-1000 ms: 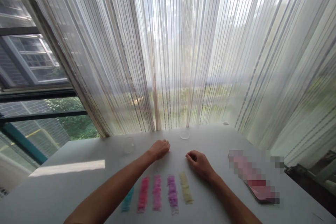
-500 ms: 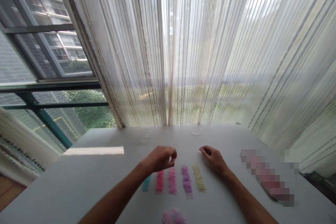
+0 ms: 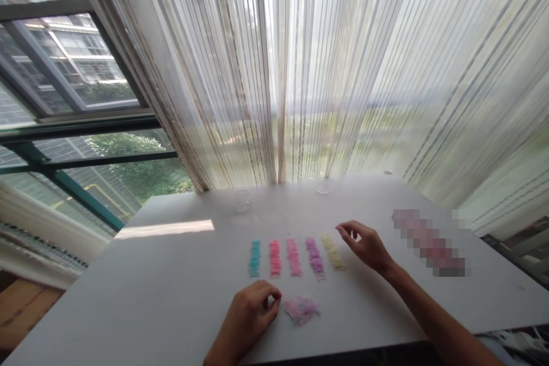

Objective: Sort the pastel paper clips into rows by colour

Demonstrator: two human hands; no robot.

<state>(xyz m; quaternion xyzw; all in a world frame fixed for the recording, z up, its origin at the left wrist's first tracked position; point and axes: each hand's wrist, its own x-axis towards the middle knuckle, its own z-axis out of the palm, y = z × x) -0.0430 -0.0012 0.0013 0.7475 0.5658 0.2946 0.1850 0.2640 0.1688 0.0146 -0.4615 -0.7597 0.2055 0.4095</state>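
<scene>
My left hand (image 3: 253, 313) rests low over the table, thumb and forefinger pinched together beside a loose pile of small pastel pieces (image 3: 301, 310). Whatever lies between those fingertips, if anything, is too small to make out. My right hand (image 3: 366, 246) is also pinched, just right of a pale yellow row (image 3: 333, 251); its fingertips show nothing I can name. To the left of that row run a purple row (image 3: 315, 259), a pink row (image 3: 294, 258), a hot pink row (image 3: 275, 259) and a turquoise row (image 3: 254, 258), each made of small pieces lined up closely.
Two clear round items, one (image 3: 242, 201) at the back left and another (image 3: 324, 187) at the back middle, lie on the white table (image 3: 163, 291). A blurred-out pinkish object (image 3: 431, 243) is at the right. Sheer curtains (image 3: 300, 68) hang behind the table.
My left hand has come back toward me from above the rows to beside the pile, uncovering the turquoise row. My right hand stays pinched near the yellow row. The view has tilted down.
</scene>
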